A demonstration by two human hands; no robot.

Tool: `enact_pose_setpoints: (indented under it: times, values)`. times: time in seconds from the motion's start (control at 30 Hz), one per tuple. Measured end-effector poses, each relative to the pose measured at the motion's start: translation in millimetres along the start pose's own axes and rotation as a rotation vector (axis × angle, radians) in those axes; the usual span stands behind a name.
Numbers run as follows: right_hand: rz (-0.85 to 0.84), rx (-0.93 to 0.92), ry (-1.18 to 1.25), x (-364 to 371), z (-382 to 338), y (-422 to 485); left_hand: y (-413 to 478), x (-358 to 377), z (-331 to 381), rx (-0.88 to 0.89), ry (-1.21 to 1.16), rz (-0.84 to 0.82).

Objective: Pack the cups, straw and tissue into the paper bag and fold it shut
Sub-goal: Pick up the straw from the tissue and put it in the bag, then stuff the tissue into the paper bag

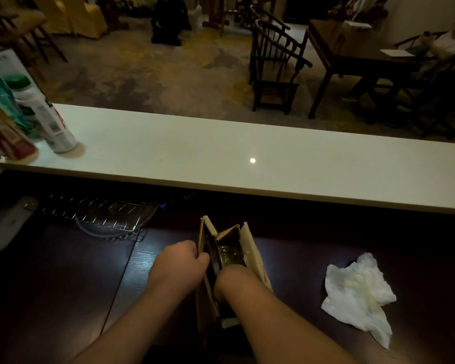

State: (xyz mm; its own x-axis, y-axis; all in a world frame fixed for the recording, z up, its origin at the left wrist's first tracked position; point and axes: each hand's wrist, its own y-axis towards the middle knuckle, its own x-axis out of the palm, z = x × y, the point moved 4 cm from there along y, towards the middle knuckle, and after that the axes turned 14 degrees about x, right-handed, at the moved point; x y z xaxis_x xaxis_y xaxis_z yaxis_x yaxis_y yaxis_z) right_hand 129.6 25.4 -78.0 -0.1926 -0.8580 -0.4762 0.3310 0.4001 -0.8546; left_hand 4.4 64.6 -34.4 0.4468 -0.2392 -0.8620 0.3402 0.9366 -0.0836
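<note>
A brown paper bag [250, 248] stands open on the dark wooden table, straight in front of me. A clear plastic cup [229, 254] shows inside it, near the top. My left hand [180, 261] pinches the bag's left rim. My right hand [225, 285] reaches down inside the bag, so its fingers are hidden and only the wrist shows. A crumpled white tissue [357, 292] lies on the table to the right of the bag. No straw is visible.
A white counter ledge [247, 158] runs across behind the table, with a spray can [44, 114] and bottles at its left end. A wire rack [97, 215] lies at the table's back left. Chairs and a seated person are beyond the counter.
</note>
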Motion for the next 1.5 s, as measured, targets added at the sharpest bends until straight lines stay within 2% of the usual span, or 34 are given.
enact_pose_setpoints:
  times: [0.1,0.27,0.3,0.37,0.43,0.5,0.57,0.7,0.8,0.87,0.97,1.03,1.1,1.2,1.3,1.37,1.43,1.5]
  values:
    - [-0.004,-0.005,-0.04,8,-3,13,-2,-1,1,0.013,0.022,-0.002]
    - [0.197,-0.088,0.142,-15,0,-26,-2,-2,0,0.003,0.05,-0.027]
    - [0.282,-0.14,0.21,-21,4,-41,-1,-2,-1,0.008,0.056,-0.055]
    - [0.578,-0.211,0.417,-31,31,-68,0,-1,-2,0.02,0.066,-0.096]
    - [0.823,-0.156,0.57,-30,86,-74,-1,2,-1,0.029,0.109,-0.082]
    - [0.942,-0.033,0.642,-22,156,-56,-2,6,-4,0.034,0.128,-0.046]
    - [0.904,0.122,0.645,-6,226,-23,1,11,-12,0.035,0.14,-0.04]
    - [0.61,0.421,0.613,54,323,54,7,29,-39,-0.01,0.1,-0.028]
    - [0.438,0.446,0.733,93,357,95,16,45,-65,-0.039,0.084,-0.019]
    - [0.345,0.444,0.748,110,359,113,14,40,-52,-0.047,0.1,-0.007]
    - [0.41,0.455,0.652,126,348,129,0,19,-2,0.026,0.168,-0.026]
    - [0.466,0.402,0.646,128,333,132,-9,10,21,0.024,0.17,-0.043]
    - [0.417,0.276,0.684,120,305,127,-12,9,29,-0.009,0.144,-0.053]
    - [0.479,0.095,0.963,74,255,91,-11,7,27,-0.035,0.116,-0.041]
    - [0.785,-0.128,1.246,15,199,13,-11,5,16,-0.066,0.068,0.004]
    - [0.93,-0.379,1.368,-10,157,-45,-11,6,8,-0.087,0.023,0.025]
    - [0.94,-0.588,1.322,-21,112,-83,-12,9,0,-0.087,-0.012,-0.021]
    - [0.872,-0.617,1.028,-22,69,-90,-13,10,-3,-0.073,-0.155,-0.051]
